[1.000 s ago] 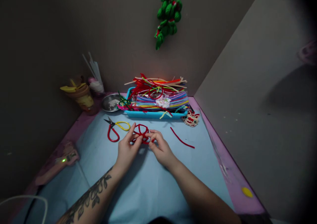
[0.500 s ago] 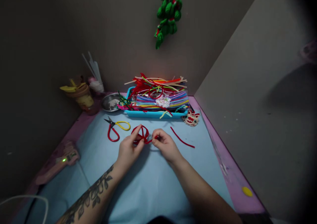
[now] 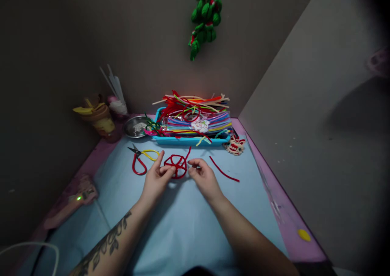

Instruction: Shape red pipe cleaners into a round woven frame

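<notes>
A red pipe-cleaner wheel (image 3: 180, 167) with spokes is pinched at its left edge by my left hand (image 3: 157, 179), between thumb and finger. One loose end of the wheel sticks up at its upper right. Just to the right, my right hand (image 3: 206, 180) has its fingers half curled and apart from the thumb, with nothing seen between them. A straight red pipe cleaner (image 3: 224, 171) lies on the blue sheet beyond my right hand. Scissors (image 3: 138, 154) with one red and one yellow handle rest left of the wheel, blades spread.
Behind stands a blue tray (image 3: 189, 141) heaped with coloured pipe cleaners. Beside it are a metal bowl (image 3: 134, 133) and a lion-face ornament (image 3: 235, 145). A pink glue gun (image 3: 76, 201) with a green light lies at left. Pots (image 3: 102, 119) stand in the back left corner.
The red wheel has turned to face up more, its loose end now pointing upward. My right hand's fingers have let go of that end and parted.
</notes>
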Demonstrator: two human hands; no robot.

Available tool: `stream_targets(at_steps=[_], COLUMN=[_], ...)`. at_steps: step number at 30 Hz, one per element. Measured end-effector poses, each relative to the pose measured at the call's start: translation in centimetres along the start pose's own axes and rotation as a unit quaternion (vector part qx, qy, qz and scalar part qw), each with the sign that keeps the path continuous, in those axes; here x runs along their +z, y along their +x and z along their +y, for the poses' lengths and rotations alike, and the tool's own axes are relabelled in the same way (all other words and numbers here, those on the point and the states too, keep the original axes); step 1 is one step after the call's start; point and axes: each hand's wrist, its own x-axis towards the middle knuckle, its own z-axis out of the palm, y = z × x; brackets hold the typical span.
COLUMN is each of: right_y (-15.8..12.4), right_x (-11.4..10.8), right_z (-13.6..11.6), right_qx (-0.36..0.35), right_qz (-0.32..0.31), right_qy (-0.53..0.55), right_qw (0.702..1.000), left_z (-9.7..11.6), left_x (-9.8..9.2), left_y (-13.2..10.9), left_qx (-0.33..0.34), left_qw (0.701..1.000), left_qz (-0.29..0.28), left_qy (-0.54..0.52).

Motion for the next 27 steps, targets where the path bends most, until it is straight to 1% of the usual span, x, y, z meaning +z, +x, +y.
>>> stream_targets(at_steps=[2, 4, 7, 11, 14, 20, 23, 27], right_y=[-0.4, -0.7, -0.9, -1.0, -1.1, -0.9, -0.9, -1.1], right_x=[0.4, 0.7, 1.0, 1.1, 1.1, 1.1, 1.1, 1.1], right_z=[-0.3, -0.5, -0.7, -1.0, -1.1, -1.0, -1.0, -1.1], right_qx=[-0.059, -0.092, -0.117, -0.141, -0.141, -0.095, -0.084, -0.104], right_qz=[0.015, 0.025, 0.034, 0.055, 0.065, 0.060, 0.061, 0.045], right_qy=[-0.103, -0.157, -0.185, -0.211, -0.220, -0.197, -0.190, -0.210], right_qw=[0.993, 0.983, 0.975, 0.966, 0.963, 0.974, 0.976, 0.971], left_z=[0.0, 0.0, 0.1, 0.0, 0.1, 0.1, 0.0, -0.2], left_x=[0.0, 0.0, 0.2, 0.4, 0.5, 0.7, 0.8, 0.7], left_y=[0.0, -0.2, -0.5, -0.9, -1.2, -1.6, -1.7, -1.5], left_qx=[-0.009, -0.011, 0.006, 0.037, 0.066, 0.127, 0.134, 0.133], left_qw=[1.000, 0.999, 0.999, 0.998, 0.994, 0.978, 0.972, 0.970], left_qz=[0.000, -0.010, -0.023, -0.027, -0.026, -0.028, -0.036, -0.017], left_qy=[-0.027, -0.038, -0.026, 0.033, 0.083, 0.165, 0.191, 0.202])
